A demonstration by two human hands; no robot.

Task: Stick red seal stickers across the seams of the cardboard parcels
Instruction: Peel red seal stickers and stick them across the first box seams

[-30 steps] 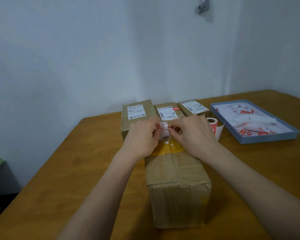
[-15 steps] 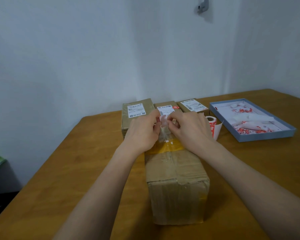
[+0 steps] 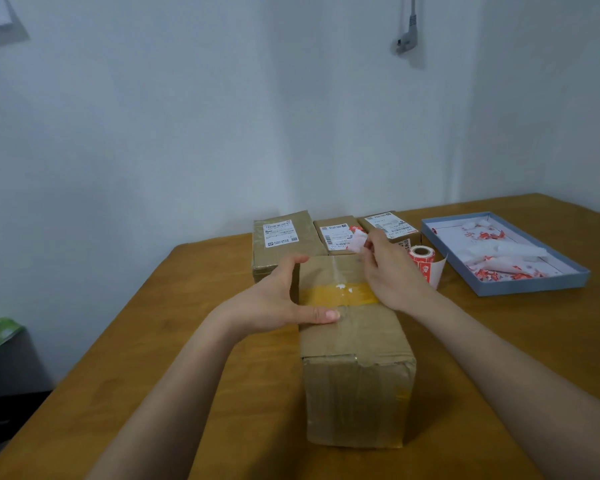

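A long cardboard parcel [image 3: 355,368] lies in front of me on the wooden table, with a yellow tape band [image 3: 336,293] across its top. My left hand [image 3: 281,299] cups the parcel's left top edge, thumb lying on the top. My right hand [image 3: 388,271] hovers over the far right corner and pinches a crumpled white and red sticker scrap [image 3: 357,241]. A roll of red seal stickers [image 3: 423,258] stands just right of that hand, its white backing strip trailing down.
Three smaller labelled parcels [image 3: 281,240] sit side by side behind the long one, near the wall. A blue tray [image 3: 520,289] holding torn red and white scraps lies at the right. A dark cabinet with a green item stands left of the table.
Both hands were pinching the scrap together over the parcel's far end. Now they have parted: the left dropped to the parcel's left edge, the right lifted away with the scrap.
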